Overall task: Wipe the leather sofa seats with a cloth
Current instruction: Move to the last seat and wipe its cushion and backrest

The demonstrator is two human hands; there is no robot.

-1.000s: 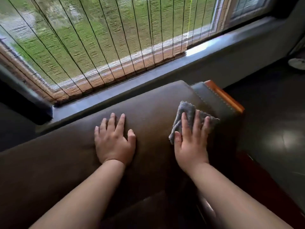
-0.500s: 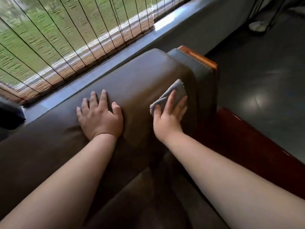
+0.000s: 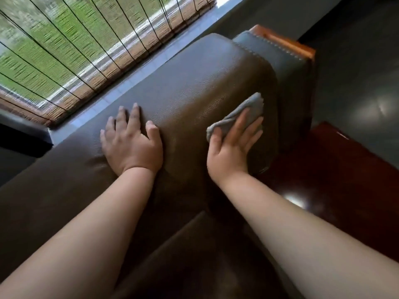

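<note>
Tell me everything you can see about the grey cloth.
The grey cloth looks like soft, nubbly fabric, bunched into loose folds rather than spread flat. It lies against the front of the brown leather backrest, near its right end. The right hand presses it there with straight fingers, covering its lower part; its upper corner sticks out past the fingertips.

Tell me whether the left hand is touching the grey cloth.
Apart. The head view shows the left hand flat on the sofa backrest, with bare leather between it and the grey cloth under the right hand.
</note>
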